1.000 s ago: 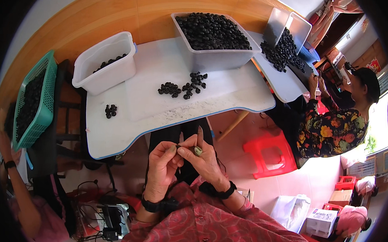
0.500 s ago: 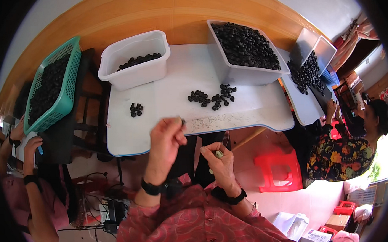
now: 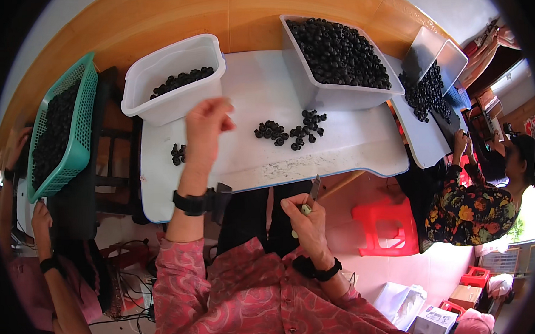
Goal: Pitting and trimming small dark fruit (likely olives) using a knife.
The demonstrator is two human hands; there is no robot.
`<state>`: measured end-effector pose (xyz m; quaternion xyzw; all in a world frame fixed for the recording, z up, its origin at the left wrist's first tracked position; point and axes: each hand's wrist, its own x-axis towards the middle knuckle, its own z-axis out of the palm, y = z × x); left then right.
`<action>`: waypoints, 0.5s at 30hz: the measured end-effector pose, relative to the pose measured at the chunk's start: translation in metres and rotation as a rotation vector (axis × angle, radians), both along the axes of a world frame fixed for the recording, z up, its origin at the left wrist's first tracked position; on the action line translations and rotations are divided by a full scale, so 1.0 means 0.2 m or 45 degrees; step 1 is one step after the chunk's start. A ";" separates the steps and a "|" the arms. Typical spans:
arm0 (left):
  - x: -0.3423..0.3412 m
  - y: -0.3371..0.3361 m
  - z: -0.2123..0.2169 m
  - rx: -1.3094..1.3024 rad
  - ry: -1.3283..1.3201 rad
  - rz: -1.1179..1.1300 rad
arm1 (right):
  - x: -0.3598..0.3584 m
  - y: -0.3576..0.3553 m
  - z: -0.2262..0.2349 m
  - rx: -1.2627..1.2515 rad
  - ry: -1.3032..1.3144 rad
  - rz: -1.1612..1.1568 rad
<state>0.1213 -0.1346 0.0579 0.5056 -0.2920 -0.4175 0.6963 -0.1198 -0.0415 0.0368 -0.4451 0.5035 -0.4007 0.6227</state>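
Note:
My left hand [image 3: 209, 125] hangs over the left part of the white table, just in front of a white bin [image 3: 172, 106] partly filled with small black ring-shaped parts. Its fingers are curled together and a little blurred; whether anything is between them I cannot make out. Close to the table's front edge, my right hand [image 3: 305, 219] is closed around a small knife [image 3: 315, 189] with a pale green handle, its blade pointing up and away. Loose black parts [image 3: 290, 132] lie in clusters mid-table. A smaller group [image 3: 178, 153] sits left, partly hidden by my left forearm.
A grey-white bin [image 3: 354, 97] heaped with black parts stands at the table's back right. Far left is a green basket [image 3: 81, 136] of black parts beside another person's arms. To the right, a person in a flowered shirt [image 3: 469, 215] sits near a red stool [image 3: 386, 230].
My left hand has moved up and left from the table's front edge toward the white bin. The small dark piece seen at its fingertips no longer shows. The knife blade now shows clearly.

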 end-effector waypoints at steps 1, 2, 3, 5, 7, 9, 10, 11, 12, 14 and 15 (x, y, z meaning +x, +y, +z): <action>-0.05 -0.01 -0.08 0.122 -0.210 -0.036 | 0.00 0.00 -0.01 0.004 0.001 0.001; -0.09 -0.02 -0.15 0.243 -0.419 -0.072 | -0.01 -0.01 -0.04 -0.026 0.052 0.007; -0.14 -0.04 -0.21 0.241 -0.415 -0.082 | -0.02 -0.02 -0.05 -0.060 0.109 0.001; -0.21 -0.05 -0.27 0.118 -1.152 0.073 | -0.03 -0.02 -0.08 -0.062 0.093 -0.002; -0.25 -0.06 -0.27 0.193 -1.215 0.014 | -0.03 -0.03 -0.10 -0.057 0.068 -0.014; -0.28 -0.05 -0.26 0.322 -1.444 0.016 | -0.02 -0.03 -0.08 -0.024 -0.022 0.004; -0.29 -0.06 -0.26 0.315 -1.447 0.007 | -0.02 -0.04 -0.07 -0.025 -0.023 -0.007; -0.30 -0.06 -0.25 0.335 -1.448 -0.009 | -0.01 -0.04 -0.05 -0.014 -0.056 0.001; -0.30 -0.05 -0.25 0.360 -1.450 -0.019 | -0.01 -0.04 -0.04 -0.001 -0.090 0.016; -0.32 -0.03 -0.24 0.326 -1.456 -0.024 | -0.02 -0.04 -0.04 0.007 -0.094 0.023; -0.31 -0.02 -0.24 0.299 -1.459 -0.018 | -0.01 -0.05 -0.04 0.015 -0.096 0.043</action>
